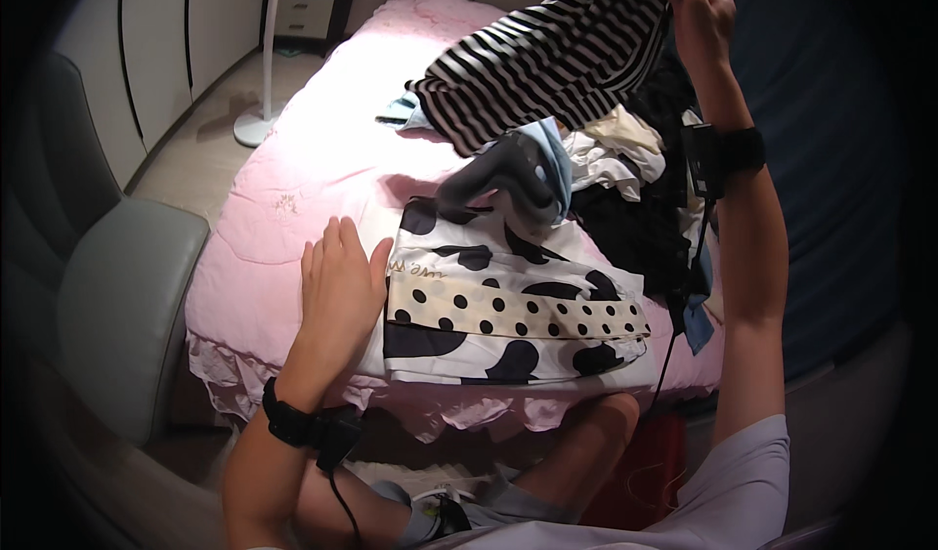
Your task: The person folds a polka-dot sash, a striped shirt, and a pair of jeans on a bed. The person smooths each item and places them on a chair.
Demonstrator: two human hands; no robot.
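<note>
My right hand (702, 15), raised at the top right, grips a black-and-white striped garment (542, 59). The cloth hangs down to the left over the bed. My left hand (342, 286) holds nothing, its back up and its thumb spread. It is beside the left edge of a folded white cloth with black patches (513, 359). A cream band with black dots (498, 315) crosses that cloth, which also bears some gold writing. Just beyond it sits a crumpled dark grey and light blue piece of clothing (513, 173), partly under the striped garment.
A heap of black clothing (623, 235) and white and cream clothing (615, 154) lies to the right on the pink quilted bed (271, 235). A grey chair (124, 293) stands at the left. Behind are a white lamp stand (255, 131) and a bedside cabinet (306, 16).
</note>
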